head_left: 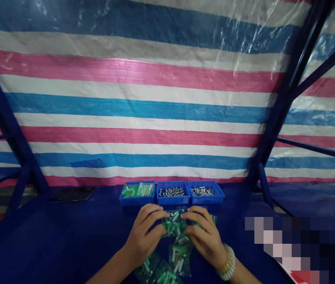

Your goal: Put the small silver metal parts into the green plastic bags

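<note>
Between my two hands is a small clear plastic bag (174,225) with green print and small pale and metal pieces inside. My left hand (148,232) pinches its left edge between thumb and fingers. At the opposite edge, my right hand (204,230) grips it the same way; a pale beaded bracelet circles that wrist. Below lie more filled bags: one (180,260) showing screws and white plugs, another (166,274) at the bottom edge, and one (147,268) partly under my left forearm. A further bag shows partly behind my right fingers.
Three blue bins stand in a row behind my hands: a left bin (137,204) with green-printed bags, a middle bin (173,200) with small screws, a right bin (207,200) with grey metal pieces. A dark phone (74,194) lies far left. Blue metal posts (285,106) flank the table.
</note>
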Available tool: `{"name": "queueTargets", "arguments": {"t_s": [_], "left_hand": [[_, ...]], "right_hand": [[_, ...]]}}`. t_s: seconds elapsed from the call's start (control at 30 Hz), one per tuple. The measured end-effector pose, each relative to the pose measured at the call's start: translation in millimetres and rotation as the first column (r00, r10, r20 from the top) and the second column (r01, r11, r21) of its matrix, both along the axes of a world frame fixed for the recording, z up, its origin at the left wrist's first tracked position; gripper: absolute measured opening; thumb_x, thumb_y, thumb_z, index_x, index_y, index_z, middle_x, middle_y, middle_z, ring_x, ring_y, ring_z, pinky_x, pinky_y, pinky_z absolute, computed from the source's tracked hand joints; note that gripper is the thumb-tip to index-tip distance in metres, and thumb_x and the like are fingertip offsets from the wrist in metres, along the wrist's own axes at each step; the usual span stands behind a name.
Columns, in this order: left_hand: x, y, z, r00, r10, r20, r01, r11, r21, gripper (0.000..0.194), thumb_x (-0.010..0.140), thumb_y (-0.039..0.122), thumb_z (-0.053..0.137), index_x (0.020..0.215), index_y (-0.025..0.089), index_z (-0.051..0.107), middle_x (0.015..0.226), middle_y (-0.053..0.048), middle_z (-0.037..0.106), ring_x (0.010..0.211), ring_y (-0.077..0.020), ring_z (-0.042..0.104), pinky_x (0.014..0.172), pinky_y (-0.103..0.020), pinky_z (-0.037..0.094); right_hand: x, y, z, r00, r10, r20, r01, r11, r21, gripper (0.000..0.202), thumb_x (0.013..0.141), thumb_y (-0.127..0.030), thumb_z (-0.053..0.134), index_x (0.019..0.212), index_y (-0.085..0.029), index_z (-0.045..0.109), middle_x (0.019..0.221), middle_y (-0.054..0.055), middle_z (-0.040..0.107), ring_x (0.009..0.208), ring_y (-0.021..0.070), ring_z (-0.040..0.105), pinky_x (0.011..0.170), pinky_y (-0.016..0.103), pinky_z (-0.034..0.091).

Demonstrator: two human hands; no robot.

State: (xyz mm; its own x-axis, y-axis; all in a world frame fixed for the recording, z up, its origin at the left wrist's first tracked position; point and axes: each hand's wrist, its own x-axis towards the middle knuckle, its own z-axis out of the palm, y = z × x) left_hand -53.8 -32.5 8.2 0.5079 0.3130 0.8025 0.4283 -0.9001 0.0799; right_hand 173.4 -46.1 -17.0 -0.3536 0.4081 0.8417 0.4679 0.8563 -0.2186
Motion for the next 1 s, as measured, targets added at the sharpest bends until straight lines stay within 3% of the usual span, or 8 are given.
{"name": "queueTargets", "arguments": {"t_s": [0.13,0.33,0.4,0.47,0.57,0.63,0.8,1.0], "left_hand": [[9,-5,8.4,0.979,-0.017,0.202,0.103,0.901,-0.422,0.016,0.080,0.006,0.054,0.075,0.021,0.052,0.100,-0.006,0.067,0.108,-0.0255,0.054,0.090,-0.043,0.044],[19,-5,2.2,0.920,0.115,0.375,0.310,0.372,-0.875,0.017,0.082,0.030,0.062,0.081,0.020,0.048,0.069,0.003,0.059,0.064,-0.0140,0.057,0.062,-0.026,0.044],[17,1,-2.4,0.903,0.175,0.393,0.335,0.290,-0.897,0.021,0.079,0.032,0.064,0.084,0.021,0.047,0.067,0.004,0.059,0.062,-0.0136,0.058,0.061,-0.025,0.043],[8,15,-4.0,0.891,0.225,0.395,0.311,0.332,-0.891,0.024,0.078,0.034,0.064,0.090,0.021,0.048,0.065,0.004,0.059,0.061,-0.0144,0.059,0.061,-0.025,0.044],[-24,49,-0.2,0.874,0.332,0.356,0.098,0.596,-0.797,0.032,0.079,0.035,0.062,0.104,0.021,0.047,0.062,0.006,0.057,0.061,-0.0168,0.061,0.060,-0.026,0.046],[-53,75,2.9,0.824,0.475,0.309,-0.189,0.745,-0.640,0.033,0.079,0.036,0.060,0.105,0.021,0.049,0.074,0.001,0.064,0.071,-0.0190,0.065,0.067,-0.028,0.050],[-107,113,-4.5,0.763,0.606,0.225,-0.420,0.729,-0.540,0.035,0.078,0.041,0.057,0.106,0.021,0.050,0.080,-0.002,0.068,0.077,-0.0231,0.069,0.072,-0.032,0.052],[-116,116,-19.5,0.797,0.599,0.075,-0.492,0.718,-0.493,0.025,0.075,0.034,0.059,0.097,0.022,0.058,0.076,-0.001,0.068,0.073,-0.0228,0.067,0.071,-0.032,0.051]], "right_hand": [[-4,1,2.4,0.977,0.074,-0.200,-0.106,0.983,-0.153,0.021,0.086,-0.004,0.050,0.087,-0.024,0.056,0.092,0.005,0.069,0.096,0.0231,0.062,0.083,0.040,0.051],[-13,3,-6.0,0.911,-0.032,-0.411,-0.203,0.834,-0.514,0.025,0.088,-0.022,0.057,0.111,-0.022,0.048,0.067,-0.003,0.057,0.061,0.0144,0.057,0.060,0.026,0.048],[-15,5,-7.7,0.908,-0.018,-0.419,-0.256,0.767,-0.588,0.030,0.091,-0.027,0.054,0.119,-0.021,0.044,0.065,-0.004,0.056,0.059,0.0141,0.056,0.059,0.025,0.047],[-15,6,-8.2,0.901,-0.027,-0.434,-0.277,0.733,-0.621,0.029,0.093,-0.030,0.051,0.120,-0.021,0.044,0.068,-0.003,0.059,0.062,0.0148,0.058,0.061,0.026,0.048],[-12,8,-8.3,0.887,-0.065,-0.456,-0.265,0.737,-0.622,0.026,0.094,-0.033,0.049,0.117,-0.020,0.046,0.072,0.000,0.062,0.068,0.0159,0.061,0.066,0.027,0.049],[-11,8,-8.8,0.883,-0.085,-0.462,-0.251,0.746,-0.616,0.026,0.094,-0.034,0.049,0.115,-0.020,0.048,0.072,0.000,0.062,0.068,0.0162,0.061,0.067,0.027,0.049],[-10,9,-10.9,0.888,-0.100,-0.448,-0.230,0.747,-0.623,0.025,0.093,-0.035,0.051,0.112,-0.020,0.050,0.070,0.000,0.062,0.066,0.0161,0.061,0.065,0.026,0.048],[-10,9,-11.1,0.906,-0.101,-0.411,-0.204,0.747,-0.633,0.022,0.092,-0.036,0.052,0.107,-0.020,0.055,0.069,0.000,0.062,0.066,0.0159,0.060,0.064,0.026,0.047]]}}
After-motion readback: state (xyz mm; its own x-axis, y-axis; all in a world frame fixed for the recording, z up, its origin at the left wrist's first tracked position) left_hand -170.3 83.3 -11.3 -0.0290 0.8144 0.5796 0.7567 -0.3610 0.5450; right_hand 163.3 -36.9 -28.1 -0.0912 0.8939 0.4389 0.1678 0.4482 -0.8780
